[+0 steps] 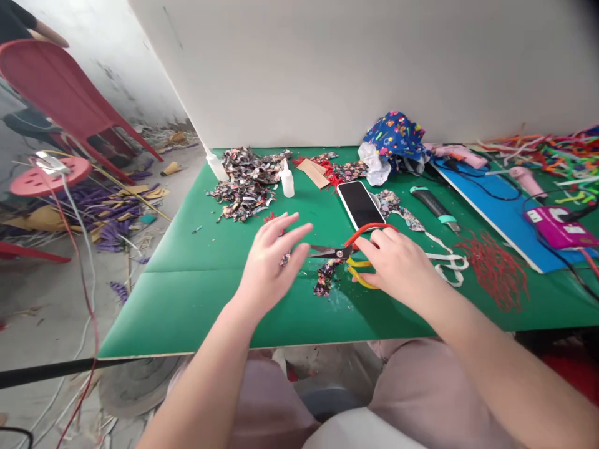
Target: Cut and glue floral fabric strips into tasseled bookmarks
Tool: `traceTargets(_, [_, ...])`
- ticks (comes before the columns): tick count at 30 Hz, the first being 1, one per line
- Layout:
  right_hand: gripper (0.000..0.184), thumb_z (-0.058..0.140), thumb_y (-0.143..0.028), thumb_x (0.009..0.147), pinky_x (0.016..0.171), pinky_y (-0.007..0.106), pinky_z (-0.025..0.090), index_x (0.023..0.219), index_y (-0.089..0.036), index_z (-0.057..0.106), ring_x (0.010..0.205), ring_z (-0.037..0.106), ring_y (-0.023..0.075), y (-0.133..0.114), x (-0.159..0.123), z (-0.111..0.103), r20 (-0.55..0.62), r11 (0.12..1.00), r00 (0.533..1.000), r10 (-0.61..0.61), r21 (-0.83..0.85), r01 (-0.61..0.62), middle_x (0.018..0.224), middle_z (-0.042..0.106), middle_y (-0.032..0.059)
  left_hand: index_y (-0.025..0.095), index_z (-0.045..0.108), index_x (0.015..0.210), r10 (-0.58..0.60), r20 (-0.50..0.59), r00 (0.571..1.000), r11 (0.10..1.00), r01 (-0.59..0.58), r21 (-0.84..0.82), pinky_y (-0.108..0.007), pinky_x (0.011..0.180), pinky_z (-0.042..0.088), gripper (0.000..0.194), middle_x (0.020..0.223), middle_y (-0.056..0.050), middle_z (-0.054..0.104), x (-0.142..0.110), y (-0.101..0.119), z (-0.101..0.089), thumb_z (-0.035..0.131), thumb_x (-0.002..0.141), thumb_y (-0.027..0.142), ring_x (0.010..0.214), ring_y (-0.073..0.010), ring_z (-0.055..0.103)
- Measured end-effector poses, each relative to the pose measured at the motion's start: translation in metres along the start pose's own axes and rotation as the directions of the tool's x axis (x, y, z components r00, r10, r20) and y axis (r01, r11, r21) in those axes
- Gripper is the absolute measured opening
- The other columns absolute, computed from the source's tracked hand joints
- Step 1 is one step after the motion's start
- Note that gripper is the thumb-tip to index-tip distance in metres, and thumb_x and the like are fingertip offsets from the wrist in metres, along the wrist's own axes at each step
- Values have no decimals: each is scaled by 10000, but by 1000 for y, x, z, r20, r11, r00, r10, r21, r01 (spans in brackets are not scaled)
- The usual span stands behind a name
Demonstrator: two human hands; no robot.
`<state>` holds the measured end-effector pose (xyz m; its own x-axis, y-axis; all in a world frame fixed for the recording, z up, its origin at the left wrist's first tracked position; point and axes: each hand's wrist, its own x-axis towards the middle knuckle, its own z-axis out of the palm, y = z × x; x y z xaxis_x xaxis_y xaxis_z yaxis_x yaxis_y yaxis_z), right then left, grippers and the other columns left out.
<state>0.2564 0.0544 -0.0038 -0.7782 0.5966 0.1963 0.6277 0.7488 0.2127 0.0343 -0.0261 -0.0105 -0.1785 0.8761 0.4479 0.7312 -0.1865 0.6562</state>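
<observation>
My left hand (271,262) hovers over the green table (196,293), fingers stretched out and apart, holding nothing; a small scrap of patterned fabric lies just under its fingertips. My right hand (397,262) rests on the red and yellow handles of a pair of scissors (337,251), fingers curled over them; the blades point left toward my left hand. A strip of patterned fabric (325,277) lies under the scissors. A black phone (359,204) lies just beyond the handles.
Beyond lie a heap of fabric scraps (246,181), two small white glue bottles (287,179), a blue patterned cloth (395,137), a utility knife (433,204), red threads (496,268), pink glue guns and a blue board (496,212). Red chairs stand on the cluttered floor at left.
</observation>
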Motion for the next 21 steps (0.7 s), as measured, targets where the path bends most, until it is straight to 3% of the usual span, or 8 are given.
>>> traceTargets(1, [440,733,-362,655,728,312,395,1021,-166,589,819,515,226,2,1,-4,32,1000,999,-16,-17,17,822,557,63,200,620,1143,116,58,992,990,-120,72,-410,1041,360,333,1286,-101,555,0,5,4,436,906,346,1251,-233,451])
traceTargets(3, [434,736,-355,648,732,318,392,1008,-159,594,821,519,227,6,2,-12,80,998,996,-41,-39,44,831,565,67,224,562,1237,273,257,927,930,-323,177,-481,1089,266,407,1422,-106,421,-2,12,15,438,898,410,1372,-290,261])
traceTargets(5, [436,729,-373,648,738,327,390,999,-151,599,838,524,236,11,2,-19,107,997,993,-48,-55,54,849,577,76,207,437,1353,292,411,864,879,-412,241,-546,1096,204,572,1475,-130,332,-6,14,27,422,871,515,1397,-341,155])
traceTargets(7, [427,723,-393,645,743,336,390,973,-144,610,851,529,247,17,1,-23,131,996,991,-37,-72,47,843,590,85,186,370,1393,223,470,854,855,-402,326,-572,1088,191,655,1478,-149,318,-10,13,34,399,857,561,1391,-361,156])
traceTargets(11, [437,732,-434,625,758,347,401,925,-135,626,849,542,258,24,-4,-28,196,996,981,-13,-82,29,807,600,93,88,359,1387,96,366,926,833,-276,480,-568,1091,175,691,1483,-196,279,-11,14,39,337,879,555,1389,-370,154])
traceTargets(15, [583,763,-504,559,789,359,412,979,-129,611,884,553,275,24,-5,-33,215,998,976,7,-61,6,841,607,100,87,269,1424,200,454,868,837,-392,383,-526,1111,168,775,1486,-162,290,-12,23,44,314,856,613,1396,-323,168])
traceTargets(18, [678,774,-572,490,790,372,420,964,-115,612,875,564,287,23,-5,-37,259,997,965,32,-77,-12,842,617,115,26,284,1404,91,312,946,840,-241,486,-557,1094,168,779,1469,-219,292,-13,26,47,307,869,592,1388,-360,171])
traceTargets(21, [659,770,-562,507,781,373,426,970,-120,614,875,576,287,22,-4,-39,266,996,963,31,-86,-8,839,628,118,57,245,1424,184,368,911,838,-341,425,-537,1108,147,789,1490,-186,263,-15,28,47,325,859,603,1401,-333,137])
